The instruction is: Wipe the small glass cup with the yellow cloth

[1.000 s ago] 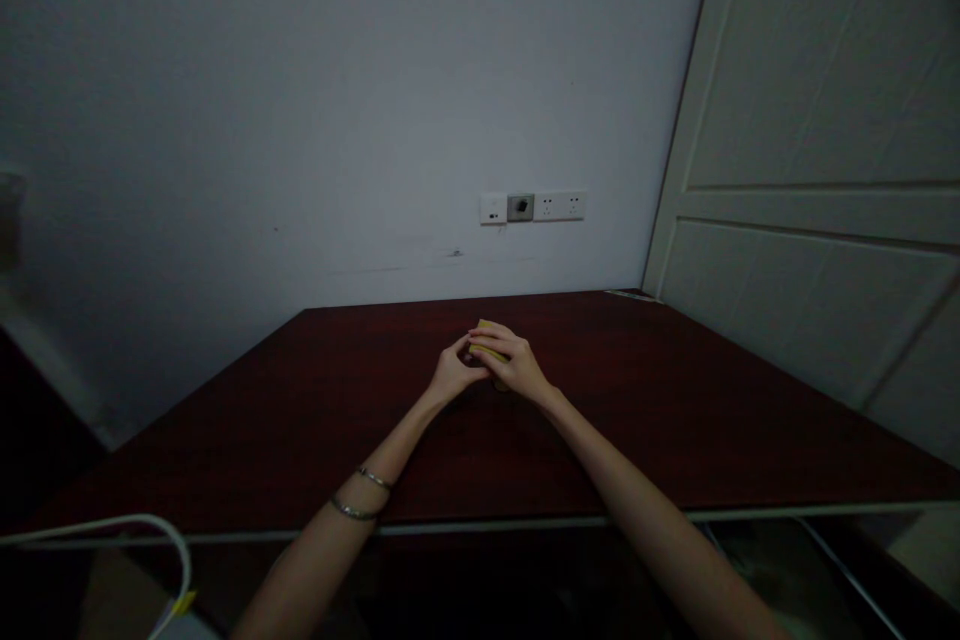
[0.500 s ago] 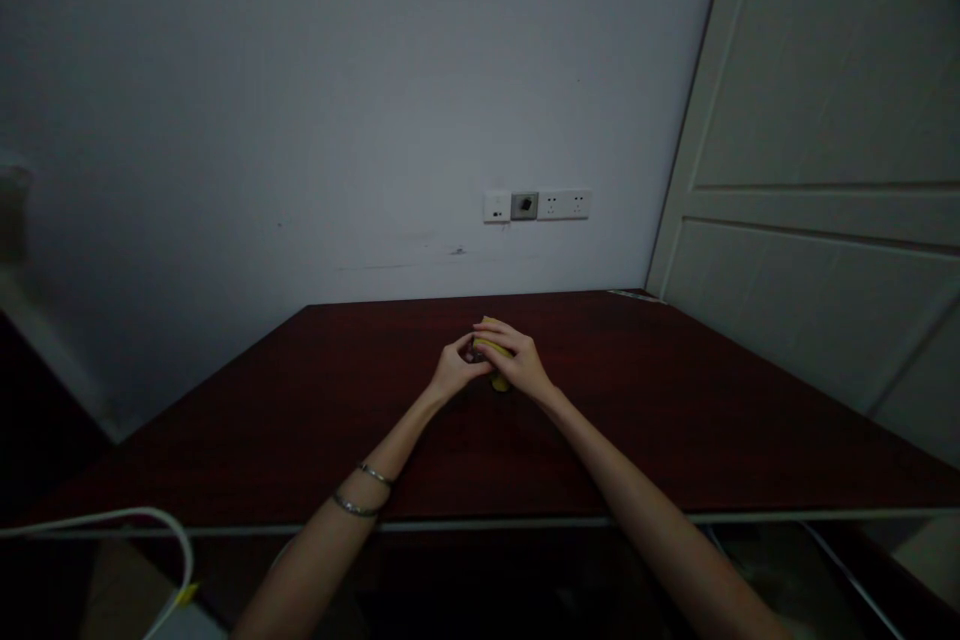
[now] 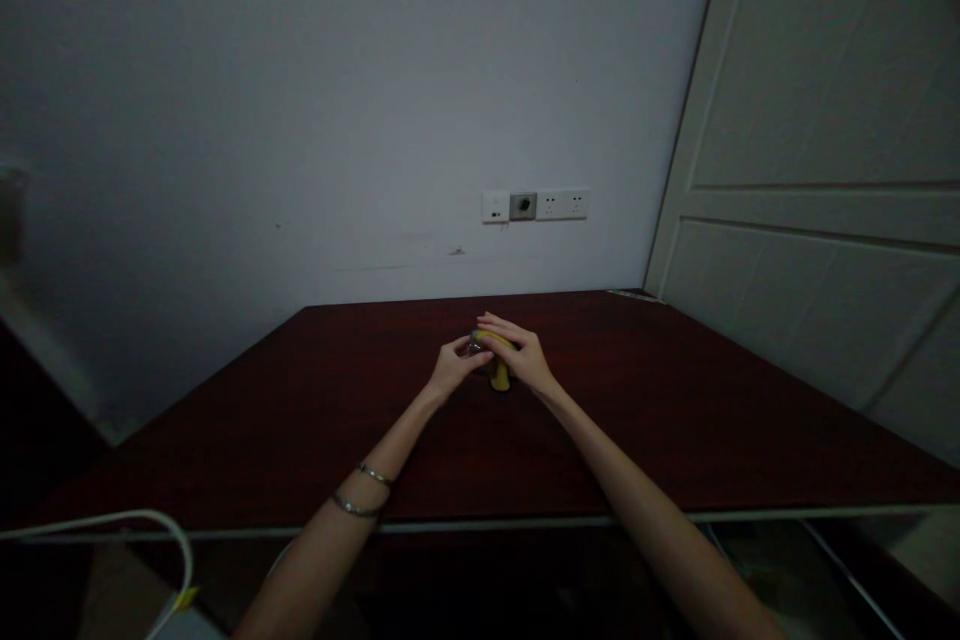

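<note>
Near the middle of the dark red table [image 3: 420,450], both hands meet around small things. My left hand [image 3: 450,367] is closed on a small, shiny, see-through object [image 3: 474,348] that looks like glass; fingers hide most of it. My right hand [image 3: 527,357] grips a yellow cloth-like piece [image 3: 500,378] from above and presses it against the right side of the see-through object. The yellow piece hangs below the palm and has a dark lower edge. Its exact kind is hard to make out in the dim light.
Behind the table rises a pale wall with sockets [image 3: 562,205] and a grey switch plate [image 3: 523,207]. A light panelled door [image 3: 817,310] borders the right side. A white cable [image 3: 161,520] loops over the front left edge.
My right hand has shifted slightly on the yellow piece, and more of its lower end shows below the palm. The left hand stays nearly in place, still closed on the see-through object.
</note>
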Demonstrator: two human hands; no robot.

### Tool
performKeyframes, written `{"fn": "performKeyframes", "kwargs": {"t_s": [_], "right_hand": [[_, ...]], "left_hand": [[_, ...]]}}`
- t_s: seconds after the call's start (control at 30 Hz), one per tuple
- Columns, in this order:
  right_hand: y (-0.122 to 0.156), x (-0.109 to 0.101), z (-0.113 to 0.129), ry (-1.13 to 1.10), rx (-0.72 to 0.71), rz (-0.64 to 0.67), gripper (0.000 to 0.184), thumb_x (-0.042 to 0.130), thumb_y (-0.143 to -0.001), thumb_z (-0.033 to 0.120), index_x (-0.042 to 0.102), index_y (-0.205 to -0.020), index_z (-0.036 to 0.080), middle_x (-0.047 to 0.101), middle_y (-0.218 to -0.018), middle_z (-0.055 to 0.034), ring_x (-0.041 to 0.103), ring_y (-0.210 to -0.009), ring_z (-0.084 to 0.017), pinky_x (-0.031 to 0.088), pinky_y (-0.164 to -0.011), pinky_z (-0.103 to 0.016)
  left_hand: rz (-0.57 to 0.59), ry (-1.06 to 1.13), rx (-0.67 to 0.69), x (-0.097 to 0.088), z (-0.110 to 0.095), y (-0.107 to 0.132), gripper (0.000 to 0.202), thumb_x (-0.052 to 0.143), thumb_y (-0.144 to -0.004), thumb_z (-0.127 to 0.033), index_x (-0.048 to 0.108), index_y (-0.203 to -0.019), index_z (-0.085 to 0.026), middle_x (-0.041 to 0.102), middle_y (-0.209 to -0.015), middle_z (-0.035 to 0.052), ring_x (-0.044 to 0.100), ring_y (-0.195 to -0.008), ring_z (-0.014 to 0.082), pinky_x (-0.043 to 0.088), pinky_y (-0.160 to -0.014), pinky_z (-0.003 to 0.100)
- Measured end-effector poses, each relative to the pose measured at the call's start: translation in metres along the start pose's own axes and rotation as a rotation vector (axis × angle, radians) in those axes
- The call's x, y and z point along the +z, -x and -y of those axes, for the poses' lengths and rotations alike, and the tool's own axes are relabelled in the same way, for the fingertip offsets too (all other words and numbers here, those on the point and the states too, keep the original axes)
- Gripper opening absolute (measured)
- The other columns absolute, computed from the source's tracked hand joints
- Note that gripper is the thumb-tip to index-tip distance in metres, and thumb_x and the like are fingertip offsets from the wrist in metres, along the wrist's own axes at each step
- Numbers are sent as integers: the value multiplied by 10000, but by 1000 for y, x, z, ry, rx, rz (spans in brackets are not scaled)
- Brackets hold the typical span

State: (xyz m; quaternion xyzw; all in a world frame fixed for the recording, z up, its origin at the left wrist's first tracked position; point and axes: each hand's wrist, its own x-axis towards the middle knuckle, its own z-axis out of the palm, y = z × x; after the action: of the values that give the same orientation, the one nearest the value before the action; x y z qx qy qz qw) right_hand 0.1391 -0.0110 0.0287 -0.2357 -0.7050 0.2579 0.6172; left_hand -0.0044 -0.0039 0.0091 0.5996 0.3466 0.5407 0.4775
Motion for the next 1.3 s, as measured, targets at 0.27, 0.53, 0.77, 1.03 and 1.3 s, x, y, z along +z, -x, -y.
{"fn": "performKeyframes", "kwargs": {"t_s": [0.27, 0.53, 0.77, 1.03, 1.3], "right_hand": [[-4, -4, -13, -73, 171, -81, 319, 633, -701, 375, 673, -964, 199, 641, -1085, -61, 563, -1063, -226, 397, -970, -380], [-3, -1, -10, -68, 171, -106, 332, 633, -696, 390, 674, -966, 201, 642, -1080, -59, 569, -1056, -225, 399, -972, -386], [-2, -4, -14, -97, 154, -74, 320, 635, -699, 376, 675, -962, 199, 637, -1091, -55, 562, -1066, -222, 396, -974, -377], [-2, -7, -21, 26, 176, -37, 283, 629, -701, 370, 690, -920, 201, 672, -1011, -64, 604, -996, -238, 441, -921, -401], [-9, -12, 8, 273, -160, 434, 208, 602, -747, 270, 673, -940, 303, 663, -1039, 8, 564, -1057, -202, 365, -998, -411]], "left_hand": [[-12, -4, -80, -4, 3, -2, 453, 711, -576, -409, 655, -911, -109, 682, -831, 69, 612, -681, 159, 483, -619, 253], [16, 68, -124, -6, 12, -4, 487, 689, -584, -473, 646, -882, -90, 673, -786, 85, 618, -637, 175, 497, -564, 291], [52, 47, -122, -5, 2, -1, 497, 702, -582, -443, 642, -923, -87, 671, -817, 93, 619, -660, 177, 495, -593, 293], [86, -266, 73, -6, 9, -5, 525, 750, -531, -343, 630, -981, -101, 666, -857, 61, 588, -729, 159, 457, -665, 258], [-12, -433, 85, -8, 14, -8, 408, 723, -535, -259, 663, -911, -115, 679, -805, 54, 599, -716, 178, 446, -644, 255]]}}
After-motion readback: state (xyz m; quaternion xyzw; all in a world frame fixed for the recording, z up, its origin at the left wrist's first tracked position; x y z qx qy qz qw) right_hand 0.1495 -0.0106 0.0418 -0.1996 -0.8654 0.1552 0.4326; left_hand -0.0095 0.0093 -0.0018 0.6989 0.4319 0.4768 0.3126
